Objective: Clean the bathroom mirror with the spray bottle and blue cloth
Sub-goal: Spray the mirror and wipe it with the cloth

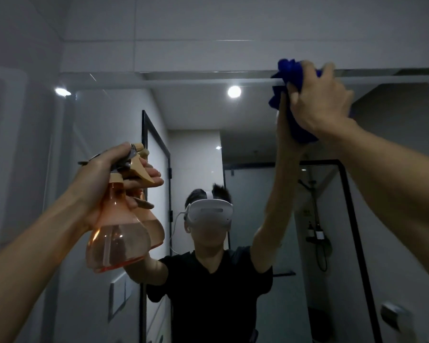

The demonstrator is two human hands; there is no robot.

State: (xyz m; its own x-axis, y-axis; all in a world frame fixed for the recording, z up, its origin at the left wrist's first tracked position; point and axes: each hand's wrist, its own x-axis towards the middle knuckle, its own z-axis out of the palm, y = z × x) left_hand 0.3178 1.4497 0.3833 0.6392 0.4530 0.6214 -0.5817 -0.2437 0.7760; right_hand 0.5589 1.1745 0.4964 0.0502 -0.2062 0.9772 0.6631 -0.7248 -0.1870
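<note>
The bathroom mirror fills most of the head view, its top edge running across the upper third. My right hand is raised to the mirror's top right and presses a bunched blue cloth against the glass near that edge. My left hand grips the neck of an orange see-through spray bottle with a tan trigger, held upright close to the mirror at the left. The bottle is about half full of liquid. The mirror shows the reflection of a person in a black shirt with a white headset.
White tiled wall lies above the mirror and to the left. A black-framed glass shower enclosure and a door frame appear only as reflections. A small metal fitting sits at the lower right.
</note>
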